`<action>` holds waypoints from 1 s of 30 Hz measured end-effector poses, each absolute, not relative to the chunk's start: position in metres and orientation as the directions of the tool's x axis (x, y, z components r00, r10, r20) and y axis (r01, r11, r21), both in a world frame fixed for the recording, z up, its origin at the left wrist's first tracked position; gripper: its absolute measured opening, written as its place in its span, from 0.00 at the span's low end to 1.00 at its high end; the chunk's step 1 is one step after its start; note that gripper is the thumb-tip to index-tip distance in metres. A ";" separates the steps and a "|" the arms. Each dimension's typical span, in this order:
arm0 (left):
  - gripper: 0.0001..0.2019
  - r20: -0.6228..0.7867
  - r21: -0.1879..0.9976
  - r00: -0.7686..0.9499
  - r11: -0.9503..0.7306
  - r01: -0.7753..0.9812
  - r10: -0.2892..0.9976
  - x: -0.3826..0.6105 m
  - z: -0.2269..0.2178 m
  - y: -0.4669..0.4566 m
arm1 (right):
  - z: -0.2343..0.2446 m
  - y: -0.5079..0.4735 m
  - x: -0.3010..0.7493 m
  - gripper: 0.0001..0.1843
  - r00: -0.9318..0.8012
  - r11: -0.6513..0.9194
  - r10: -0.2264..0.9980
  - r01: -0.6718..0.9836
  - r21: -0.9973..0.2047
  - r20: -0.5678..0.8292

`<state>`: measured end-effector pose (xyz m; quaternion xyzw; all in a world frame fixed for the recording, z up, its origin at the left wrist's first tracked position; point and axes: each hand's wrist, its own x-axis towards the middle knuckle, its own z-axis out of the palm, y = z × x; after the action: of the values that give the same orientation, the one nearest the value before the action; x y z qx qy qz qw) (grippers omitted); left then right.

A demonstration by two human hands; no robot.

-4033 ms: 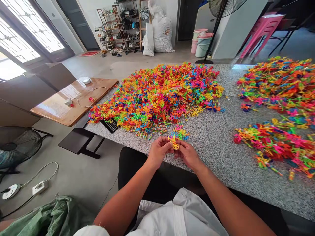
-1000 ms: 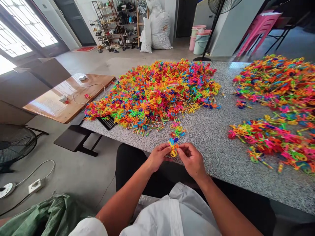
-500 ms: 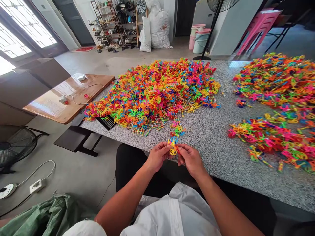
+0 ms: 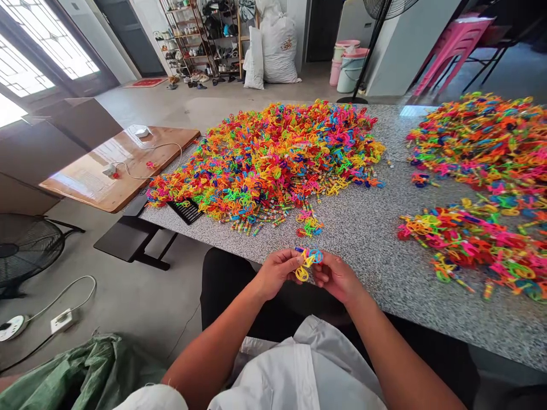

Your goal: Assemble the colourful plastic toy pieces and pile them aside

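At the near edge of the table, my left hand [image 4: 277, 274] is closed, thumb and fingers pinching a yellow looped plastic piece [image 4: 302, 274]. My right hand [image 4: 338, 277] is closed close beside it, with a blue looped plastic piece [image 4: 316, 255] at its fingertips. The blue and yellow pieces meet or overlap; whether they are joined I cannot tell. A bit of purple shows by the left fingertips. Just beyond the hands lies a small cluster of pink, green and red looped pieces [image 4: 310, 226].
A large heap of colourful plastic pieces [image 4: 273, 154] covers the table's middle, with short patterned tubes [image 4: 252, 223] along its front. More heaps [image 4: 482, 136] lie to the right. A black slotted tray [image 4: 187, 212] sits at the left edge. A wooden board [image 4: 98, 182] stands further left.
The blue piece has come from just beyond my hands to my right fingertips. Orange seen at the right fingers before no longer shows. My right hand has shifted slightly right.
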<state>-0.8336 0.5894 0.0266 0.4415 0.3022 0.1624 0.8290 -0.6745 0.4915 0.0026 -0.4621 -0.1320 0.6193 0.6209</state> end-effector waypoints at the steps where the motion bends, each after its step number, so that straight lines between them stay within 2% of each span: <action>1: 0.23 -0.346 0.849 0.768 0.529 0.011 0.539 -0.835 0.027 0.591 | 0.004 0.491 -0.674 0.18 0.219 -0.188 0.886 -0.634 -0.750 -0.408; 5: 0.20 -0.237 0.955 0.707 0.292 0.045 0.667 -0.837 0.028 0.597 | 0.009 0.491 -0.678 0.17 0.256 -0.192 0.865 -0.626 -0.756 -0.432; 8: 0.15 -0.108 0.993 0.742 0.038 0.111 0.661 -0.838 0.029 0.596 | 0.007 0.492 -0.685 0.15 0.263 -0.200 0.839 -0.666 -0.719 -0.477; 10: 0.13 -0.086 0.988 0.752 -0.042 0.149 0.654 -0.839 0.027 0.596 | 0.002 0.492 -0.683 0.15 0.382 -0.164 0.800 -0.603 -0.780 -0.463; 12: 0.14 -0.154 0.985 0.701 0.052 0.166 0.696 -0.840 0.022 0.598 | -0.006 0.491 -0.672 0.15 0.571 -0.172 0.734 -0.370 -0.913 -0.369; 14: 0.16 -0.268 0.963 0.614 0.230 0.143 0.742 -0.844 0.016 0.603 | -0.015 0.486 -0.654 0.16 0.701 -0.274 0.689 0.015 -0.962 -0.185; 16: 0.18 -0.361 0.924 0.544 0.371 0.096 0.758 -0.849 0.011 0.610 | -0.022 0.482 -0.634 0.16 0.711 -0.367 0.703 0.375 -0.851 0.009; 17: 0.19 -0.392 0.905 0.520 0.420 0.070 0.758 -0.852 0.010 0.614 | -0.024 0.481 -0.625 0.16 0.696 -0.389 0.712 0.498 -0.775 0.090; 19: 0.20 -0.440 0.864 0.512 0.503 0.016 0.738 -0.858 0.009 0.620 | -0.027 0.484 -0.613 0.18 0.669 -0.407 0.710 0.644 -0.648 0.219; 21: 0.21 -0.471 0.820 0.535 0.571 -0.026 0.701 -0.862 0.009 0.625 | -0.025 0.498 -0.606 0.18 0.642 -0.410 0.708 0.713 -0.569 0.294; 24: 0.21 -0.482 0.801 0.558 0.598 -0.034 0.676 -0.862 0.008 0.627 | -0.015 0.539 -0.600 0.16 0.588 -0.403 0.765 0.756 -0.516 0.263; 27: 0.18 -0.454 0.839 0.550 0.545 -0.002 0.701 -0.858 0.008 0.628 | -0.004 0.587 -0.594 0.14 0.567 -0.477 0.818 0.761 -0.439 0.095; 30: 0.15 -0.417 0.890 0.508 0.451 0.061 0.753 -0.854 0.008 0.629 | 0.002 0.624 -0.590 0.15 0.565 -0.556 0.821 0.763 -0.330 -0.077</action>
<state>-0.8538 0.6288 0.0084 0.4673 0.4358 0.2364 0.7320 -0.5904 0.6243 0.0018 -0.8750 -0.4526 0.1116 0.1310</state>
